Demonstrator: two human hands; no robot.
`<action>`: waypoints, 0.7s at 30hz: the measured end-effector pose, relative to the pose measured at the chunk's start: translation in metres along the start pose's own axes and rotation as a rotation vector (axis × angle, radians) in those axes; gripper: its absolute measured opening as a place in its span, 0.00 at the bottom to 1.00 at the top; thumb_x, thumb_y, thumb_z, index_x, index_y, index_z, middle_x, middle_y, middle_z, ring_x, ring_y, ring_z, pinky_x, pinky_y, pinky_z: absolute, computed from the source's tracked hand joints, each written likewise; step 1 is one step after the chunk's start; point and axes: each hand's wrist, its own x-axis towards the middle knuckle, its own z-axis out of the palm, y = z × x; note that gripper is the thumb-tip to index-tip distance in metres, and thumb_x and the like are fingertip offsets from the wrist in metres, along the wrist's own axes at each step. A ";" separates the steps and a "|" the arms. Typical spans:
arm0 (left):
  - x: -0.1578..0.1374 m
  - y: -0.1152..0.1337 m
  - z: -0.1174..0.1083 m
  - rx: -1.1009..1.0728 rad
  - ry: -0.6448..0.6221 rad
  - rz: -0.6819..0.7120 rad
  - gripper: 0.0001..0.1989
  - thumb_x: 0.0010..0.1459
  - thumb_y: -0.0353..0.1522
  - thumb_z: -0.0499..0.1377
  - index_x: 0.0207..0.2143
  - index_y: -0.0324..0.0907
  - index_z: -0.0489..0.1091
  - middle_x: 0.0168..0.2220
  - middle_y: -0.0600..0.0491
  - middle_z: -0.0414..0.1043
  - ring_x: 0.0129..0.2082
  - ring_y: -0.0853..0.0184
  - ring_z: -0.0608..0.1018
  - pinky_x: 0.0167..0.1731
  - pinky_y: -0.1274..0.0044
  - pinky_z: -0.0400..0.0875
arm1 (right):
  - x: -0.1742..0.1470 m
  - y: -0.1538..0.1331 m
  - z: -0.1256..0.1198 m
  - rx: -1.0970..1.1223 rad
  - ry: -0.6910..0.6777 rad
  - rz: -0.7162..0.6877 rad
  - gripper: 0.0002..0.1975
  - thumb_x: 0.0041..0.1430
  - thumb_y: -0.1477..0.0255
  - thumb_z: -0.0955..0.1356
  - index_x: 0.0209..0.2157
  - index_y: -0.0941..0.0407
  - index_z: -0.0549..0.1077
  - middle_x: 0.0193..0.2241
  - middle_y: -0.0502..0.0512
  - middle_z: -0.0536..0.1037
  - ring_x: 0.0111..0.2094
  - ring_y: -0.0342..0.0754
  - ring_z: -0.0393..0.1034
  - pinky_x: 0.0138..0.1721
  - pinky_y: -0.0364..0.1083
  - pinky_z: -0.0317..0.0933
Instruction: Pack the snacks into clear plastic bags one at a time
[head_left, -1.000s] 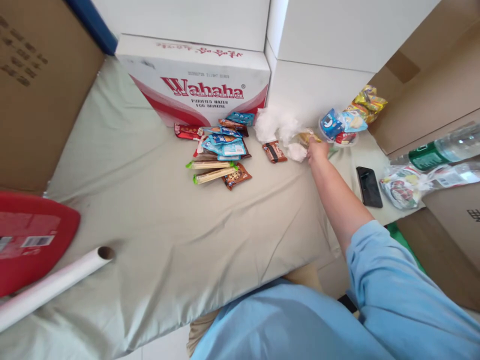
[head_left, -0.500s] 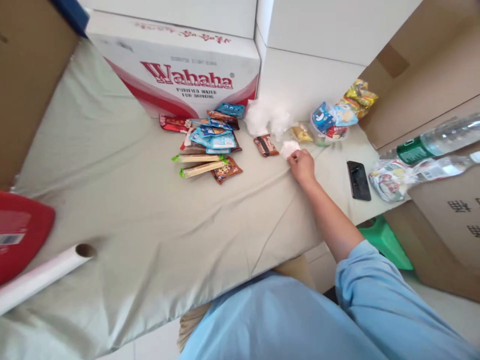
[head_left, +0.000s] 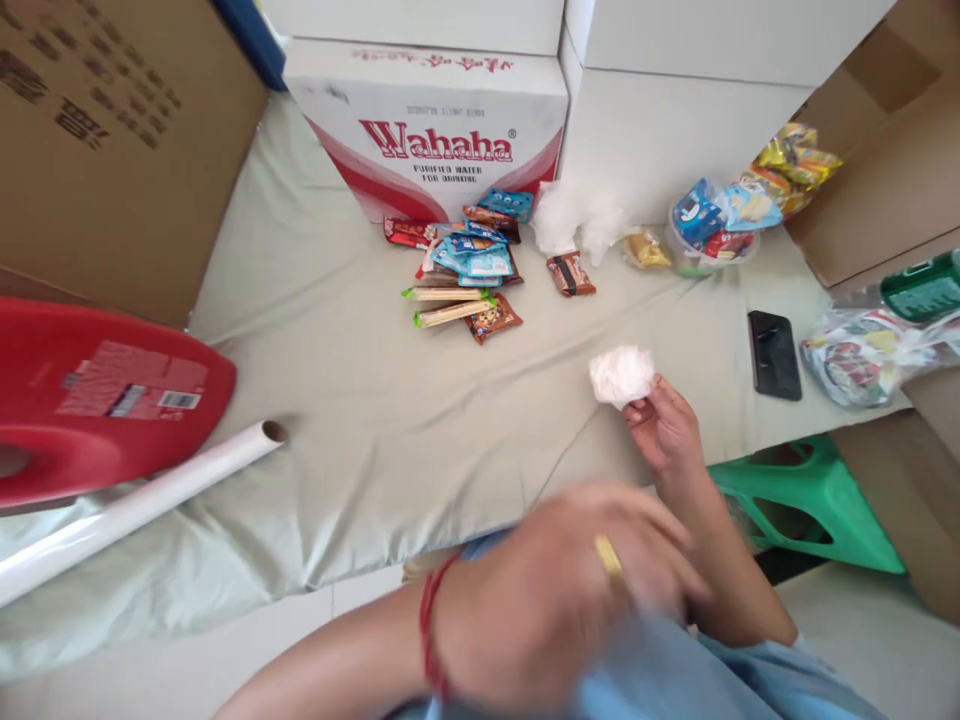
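A crumpled white plastic bag [head_left: 619,376] is pinched between the thumb and fingers of my right hand [head_left: 666,425], raised over the cloth near the front edge. My left hand [head_left: 570,590], with a gold ring and a red cord at the wrist, is smeared by motion in front of my body. Its fingers are too blurred to make out. Beyond the bag lie a brown snack packet [head_left: 571,273] and a pile of blue, red and brown snack packets [head_left: 472,252]. Two green-ended packs of sticks [head_left: 454,312] rest by the pile.
A Wahaha box [head_left: 442,130] stands at the back beside more white bags [head_left: 574,215]. To the right are a plastic tub of snacks [head_left: 709,235], a phone [head_left: 775,355] and a green stool [head_left: 817,500]. A white roll [head_left: 150,505] and a red plastic object [head_left: 112,400] lie left.
My right hand has lifted the white bag from beside the brown packet and drawn it toward me. My left hand has come into view from below. The view has shifted left.
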 end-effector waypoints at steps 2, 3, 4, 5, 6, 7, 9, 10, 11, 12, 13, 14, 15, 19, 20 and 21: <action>0.036 -0.026 -0.020 -0.081 0.346 -0.173 0.26 0.71 0.50 0.51 0.26 0.47 0.74 0.28 0.49 0.78 0.39 0.60 0.81 0.44 0.69 0.75 | -0.013 0.004 -0.002 -0.020 -0.020 0.014 0.21 0.52 0.56 0.79 0.30 0.51 0.68 0.23 0.45 0.63 0.24 0.42 0.59 0.22 0.40 0.58; 0.050 -0.039 -0.026 -0.085 0.475 -0.231 0.29 0.70 0.52 0.52 0.22 0.46 0.71 0.25 0.49 0.74 0.36 0.61 0.80 0.42 0.70 0.75 | -0.019 0.006 -0.002 -0.042 -0.038 0.018 0.21 0.53 0.55 0.79 0.30 0.51 0.69 0.23 0.45 0.64 0.24 0.42 0.60 0.23 0.41 0.58; 0.061 -0.052 -0.029 -0.097 0.542 -0.266 0.30 0.68 0.55 0.54 0.21 0.44 0.70 0.25 0.50 0.73 0.34 0.62 0.78 0.40 0.71 0.74 | -0.024 0.007 -0.002 -0.071 -0.062 0.017 0.20 0.55 0.54 0.78 0.31 0.51 0.70 0.23 0.45 0.65 0.24 0.42 0.60 0.24 0.42 0.58; 0.069 -0.063 -0.030 -0.120 0.571 -0.287 0.30 0.65 0.57 0.56 0.23 0.44 0.72 0.28 0.50 0.74 0.32 0.64 0.77 0.35 0.72 0.73 | -0.029 0.008 -0.002 -0.109 -0.093 0.007 0.19 0.57 0.53 0.77 0.32 0.51 0.71 0.24 0.46 0.67 0.25 0.43 0.61 0.25 0.42 0.59; 0.075 -0.073 -0.029 -0.144 0.562 -0.302 0.28 0.61 0.58 0.60 0.27 0.43 0.73 0.32 0.50 0.75 0.32 0.65 0.76 0.32 0.74 0.72 | -0.034 0.008 -0.001 -0.155 -0.132 -0.013 0.18 0.60 0.53 0.75 0.33 0.51 0.71 0.24 0.46 0.68 0.25 0.43 0.62 0.26 0.43 0.59; 0.079 -0.081 -0.026 -0.158 0.544 -0.312 0.27 0.56 0.58 0.65 0.30 0.43 0.73 0.35 0.51 0.75 0.33 0.66 0.76 0.32 0.75 0.71 | -0.039 0.009 0.001 -0.209 -0.180 -0.039 0.17 0.62 0.54 0.74 0.34 0.51 0.72 0.25 0.47 0.70 0.26 0.43 0.63 0.28 0.44 0.60; 0.085 -0.093 -0.020 -0.183 0.475 -0.326 0.27 0.48 0.54 0.72 0.35 0.42 0.72 0.36 0.52 0.76 0.35 0.66 0.77 0.35 0.75 0.72 | -0.045 0.008 0.006 -0.323 -0.278 -0.091 0.15 0.66 0.54 0.71 0.35 0.51 0.72 0.27 0.48 0.72 0.28 0.45 0.66 0.32 0.45 0.61; 0.086 -0.098 -0.018 -0.200 0.445 -0.327 0.26 0.48 0.52 0.73 0.35 0.42 0.71 0.35 0.53 0.76 0.35 0.66 0.77 0.36 0.75 0.71 | -0.047 0.008 0.009 -0.371 -0.304 -0.116 0.15 0.67 0.54 0.71 0.35 0.51 0.72 0.27 0.49 0.72 0.29 0.45 0.66 0.33 0.46 0.62; 0.087 -0.103 -0.016 -0.222 0.429 -0.325 0.25 0.49 0.51 0.73 0.34 0.42 0.71 0.32 0.54 0.75 0.33 0.67 0.76 0.37 0.75 0.71 | -0.048 0.008 0.012 -0.406 -0.305 -0.137 0.16 0.67 0.54 0.70 0.35 0.51 0.72 0.27 0.49 0.72 0.29 0.46 0.67 0.33 0.46 0.62; 0.088 -0.107 -0.017 -0.245 0.437 -0.320 0.24 0.50 0.51 0.72 0.31 0.42 0.71 0.29 0.55 0.74 0.31 0.68 0.75 0.36 0.75 0.70 | -0.047 0.008 0.014 -0.422 -0.278 -0.156 0.16 0.67 0.53 0.70 0.35 0.51 0.71 0.27 0.49 0.72 0.29 0.46 0.67 0.34 0.46 0.62; 0.088 -0.111 -0.019 -0.268 0.470 -0.312 0.24 0.51 0.51 0.71 0.29 0.42 0.70 0.27 0.55 0.73 0.30 0.69 0.74 0.36 0.76 0.69 | -0.044 0.008 0.016 -0.413 -0.228 -0.175 0.16 0.68 0.53 0.70 0.35 0.51 0.71 0.26 0.48 0.72 0.29 0.46 0.67 0.34 0.46 0.62; 0.087 -0.115 -0.022 -0.286 0.526 -0.303 0.23 0.51 0.50 0.71 0.27 0.42 0.69 0.26 0.56 0.72 0.28 0.70 0.73 0.35 0.76 0.69 | -0.040 0.008 0.018 -0.384 -0.160 -0.194 0.16 0.68 0.53 0.70 0.34 0.51 0.70 0.26 0.47 0.71 0.28 0.45 0.66 0.33 0.46 0.62; 0.087 -0.118 -0.027 -0.301 0.595 -0.294 0.23 0.50 0.50 0.72 0.27 0.42 0.69 0.25 0.57 0.71 0.27 0.71 0.72 0.34 0.77 0.68 | -0.034 0.007 0.019 -0.343 -0.081 -0.219 0.16 0.67 0.54 0.70 0.34 0.51 0.69 0.25 0.47 0.70 0.27 0.45 0.66 0.33 0.45 0.62; 0.084 -0.129 -0.052 -0.301 0.732 -0.246 0.20 0.51 0.49 0.71 0.28 0.42 0.73 0.26 0.56 0.73 0.27 0.71 0.72 0.33 0.77 0.68 | 0.011 -0.005 0.016 -0.310 0.252 -0.436 0.15 0.67 0.55 0.70 0.35 0.50 0.66 0.25 0.44 0.67 0.26 0.43 0.65 0.32 0.44 0.64; 0.085 -0.130 -0.058 -0.273 0.730 -0.232 0.19 0.52 0.49 0.70 0.28 0.42 0.74 0.26 0.55 0.74 0.27 0.70 0.72 0.33 0.76 0.69 | 0.026 -0.010 0.016 -0.375 0.297 -0.485 0.14 0.68 0.56 0.69 0.35 0.50 0.66 0.25 0.45 0.67 0.27 0.44 0.67 0.34 0.44 0.65; 0.085 -0.132 -0.063 -0.230 0.731 -0.215 0.19 0.53 0.48 0.69 0.29 0.42 0.75 0.27 0.55 0.74 0.28 0.69 0.73 0.34 0.76 0.69 | 0.040 -0.015 0.015 -0.466 0.303 -0.501 0.13 0.68 0.56 0.68 0.36 0.50 0.67 0.27 0.46 0.69 0.28 0.44 0.68 0.35 0.45 0.66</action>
